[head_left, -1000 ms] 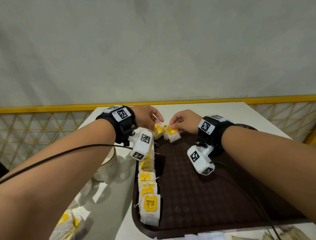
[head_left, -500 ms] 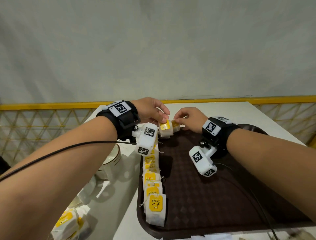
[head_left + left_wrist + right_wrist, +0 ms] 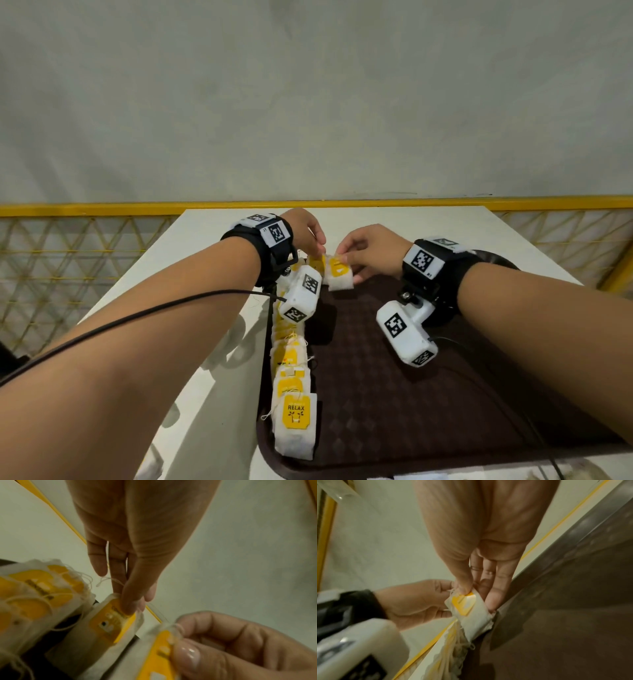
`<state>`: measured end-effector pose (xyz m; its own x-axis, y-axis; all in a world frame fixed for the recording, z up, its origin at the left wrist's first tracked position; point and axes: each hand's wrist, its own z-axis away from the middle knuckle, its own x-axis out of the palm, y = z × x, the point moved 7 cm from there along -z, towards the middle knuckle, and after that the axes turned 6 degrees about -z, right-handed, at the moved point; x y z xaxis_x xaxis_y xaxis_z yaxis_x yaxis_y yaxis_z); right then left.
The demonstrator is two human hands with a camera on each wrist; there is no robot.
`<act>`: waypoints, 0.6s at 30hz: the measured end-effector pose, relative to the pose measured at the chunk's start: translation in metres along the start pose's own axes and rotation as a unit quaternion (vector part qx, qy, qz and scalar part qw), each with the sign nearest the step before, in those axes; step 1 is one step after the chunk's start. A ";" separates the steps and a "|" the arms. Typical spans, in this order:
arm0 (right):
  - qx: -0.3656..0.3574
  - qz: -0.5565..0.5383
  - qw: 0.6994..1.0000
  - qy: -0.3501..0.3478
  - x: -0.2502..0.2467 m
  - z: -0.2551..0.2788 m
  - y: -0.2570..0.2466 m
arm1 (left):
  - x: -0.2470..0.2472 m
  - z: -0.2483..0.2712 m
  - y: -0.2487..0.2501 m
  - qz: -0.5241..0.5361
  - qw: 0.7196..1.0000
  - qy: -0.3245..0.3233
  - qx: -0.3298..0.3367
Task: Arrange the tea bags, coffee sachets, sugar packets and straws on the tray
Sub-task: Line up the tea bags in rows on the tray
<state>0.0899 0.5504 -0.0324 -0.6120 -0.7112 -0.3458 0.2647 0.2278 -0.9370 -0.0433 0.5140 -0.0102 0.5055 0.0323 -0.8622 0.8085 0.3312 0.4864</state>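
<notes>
Over the last second both hands have carried their tea bags toward the tray's (image 3: 394, 394) far-left corner; the left hand (image 3: 305, 233) pinches one tea bag (image 3: 109, 623), the right hand (image 3: 370, 250) another (image 3: 339, 275). Judging by this, the tea-bag row (image 3: 291, 370) along the left edge is nearly extended; sachets, sugar and straws remain.

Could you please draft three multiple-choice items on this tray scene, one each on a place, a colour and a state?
1. Where does the row of tea bags lie on the tray?
A. along its left edge
B. across its middle
C. along its right edge

2. What colour are the tea bags' tags?
A. green
B. yellow
C. red

3. What is the right hand doing?
A. resting flat on the table
B. hanging idle
C. pinching a tea bag

Answers:
1 A, the bags overlap in a line from the near left corner up towards the left hand.
2 B, every tag shows yellow, the nearest reading RELAX.
3 C, thumb and fingers close on the bag's top in the right wrist view.
</notes>
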 end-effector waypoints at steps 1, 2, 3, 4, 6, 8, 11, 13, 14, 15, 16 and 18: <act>-0.006 0.003 1.000 0.001 0.007 -0.003 -0.001 | -0.001 -0.001 0.000 0.004 1.000 0.006 0.003; -0.011 0.009 1.000 0.007 0.014 -0.005 -0.002 | -0.002 -0.001 -0.001 0.009 1.000 0.010 0.007; -0.016 0.015 1.000 0.018 0.018 -0.008 -0.002 | -0.003 -0.001 -0.002 0.017 1.000 0.012 0.008; -0.020 0.023 0.999 0.034 0.021 -0.010 -0.002 | -0.005 0.000 -0.004 0.026 1.000 0.016 0.009; -0.030 0.057 0.994 0.085 0.018 -0.014 -0.002 | -0.012 0.003 -0.008 0.028 0.999 0.032 0.008; -0.016 0.068 0.988 0.140 0.006 -0.016 0.002 | -0.022 0.006 -0.015 0.008 0.999 0.052 0.004; 0.047 0.034 0.989 0.138 -0.004 -0.013 0.018 | -0.030 0.011 -0.027 -0.018 0.998 0.052 -0.012; 0.078 0.027 0.992 0.096 0.002 -0.008 0.026 | -0.030 0.013 -0.031 -0.032 0.999 0.037 -0.021; 0.076 0.032 0.993 0.084 0.006 -0.005 0.026 | -0.030 0.013 -0.032 -0.040 0.998 0.031 -0.024; 0.067 0.044 0.993 0.081 0.010 -0.005 0.025 | -0.029 0.014 -0.032 -0.046 0.998 0.028 -0.027; 0.059 0.059 0.993 0.081 0.012 -0.005 0.023 | -0.028 0.014 -0.032 -0.051 0.998 0.027 -0.029; 0.047 0.078 0.992 0.084 0.017 -0.005 0.019 | -0.026 0.013 -0.032 -0.056 0.998 0.026 -0.031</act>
<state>0.0804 0.5462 -0.0561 -0.6718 -0.5491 -0.4972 0.4295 0.2581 -0.8654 -0.0782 0.4899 -0.0019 0.3946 0.0407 -0.9180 0.8383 0.3933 0.3777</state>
